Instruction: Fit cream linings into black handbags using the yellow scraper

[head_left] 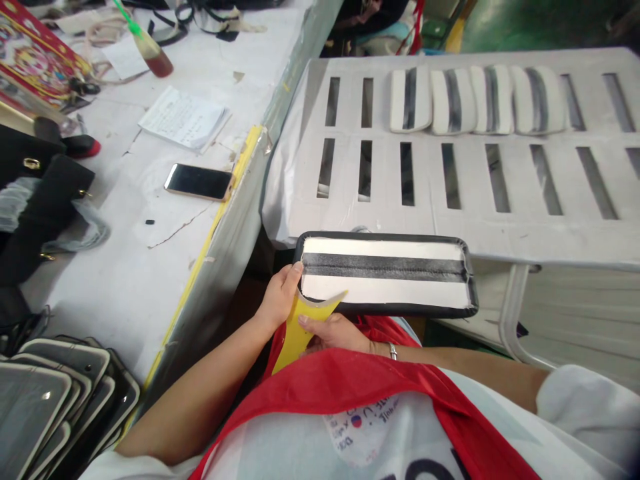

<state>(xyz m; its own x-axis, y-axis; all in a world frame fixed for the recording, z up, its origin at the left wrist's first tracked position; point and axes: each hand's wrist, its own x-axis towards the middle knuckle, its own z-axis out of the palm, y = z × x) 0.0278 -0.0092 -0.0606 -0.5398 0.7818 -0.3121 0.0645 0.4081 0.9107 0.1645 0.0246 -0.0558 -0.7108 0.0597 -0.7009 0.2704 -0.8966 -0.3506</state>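
A long white panel (385, 293) with a black rolled edge and a dark grey stripe down its middle lies level in front of my body. My left hand (280, 293) grips its left end, thumb on the top face. Below the panel's near left corner, my right hand (337, 332) is closed on a yellow flat piece (295, 333) with a curved top edge and a pointed tip. That tip overlaps the panel's near edge. The lower end of the yellow piece is hidden behind the red apron (330, 387). The undersides of both hands' grips are out of sight.
Ahead stands a slotted white rack (350, 220) with several small white striped panels (453, 100). On the left table (125, 273) are a phone (199, 181), a notepad (184, 119), a bottle of amber liquid (157, 61) and black bag parts (50, 193). Stacked dark panels (65, 393) sit near left.
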